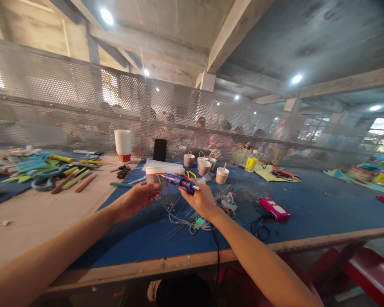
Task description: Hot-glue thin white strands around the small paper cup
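Observation:
My left hand (144,195) is closed around a paper cup (153,171) whose lower side is wrapped in grey cord. In my right hand (202,200) is a blue hot glue gun (181,182), its nozzle pointing left at the cup's side near the rim. A clear glue stick pokes out of the gun's back end. Loose grey cord (182,221) trails from the cup down over the blue tabletop and loops below my hands. More tangled cord (228,202) lies just right of my right hand. My left fingertips are partly hidden behind the cup.
Several cord-wrapped cups with handles (205,166) stand behind my hands, beside a cup holding a stick (222,175). A stack of paper cups (123,145) stands back left, near scissors (46,178). A pink box with a black cable (275,209) lies right. A perforated metal screen (166,123) borders the back.

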### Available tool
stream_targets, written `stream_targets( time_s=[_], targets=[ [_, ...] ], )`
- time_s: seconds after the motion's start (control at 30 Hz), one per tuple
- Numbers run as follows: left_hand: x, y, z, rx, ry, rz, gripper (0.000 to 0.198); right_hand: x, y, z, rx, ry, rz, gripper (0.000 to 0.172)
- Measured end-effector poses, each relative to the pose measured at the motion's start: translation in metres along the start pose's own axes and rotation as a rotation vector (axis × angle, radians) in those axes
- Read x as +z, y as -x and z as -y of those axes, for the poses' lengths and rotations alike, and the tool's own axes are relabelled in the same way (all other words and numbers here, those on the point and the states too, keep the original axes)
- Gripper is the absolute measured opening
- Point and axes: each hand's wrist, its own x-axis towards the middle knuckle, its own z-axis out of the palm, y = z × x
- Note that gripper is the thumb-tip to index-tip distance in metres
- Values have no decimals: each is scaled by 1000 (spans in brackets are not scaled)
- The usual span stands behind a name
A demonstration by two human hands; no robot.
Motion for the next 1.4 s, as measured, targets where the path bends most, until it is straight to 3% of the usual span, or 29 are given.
stream_targets(
  time_s=[1.4],
  targets=[
    [-9,-3,3,4,8,65,29,-2,-3,0,50,65,6,25]
  ],
)
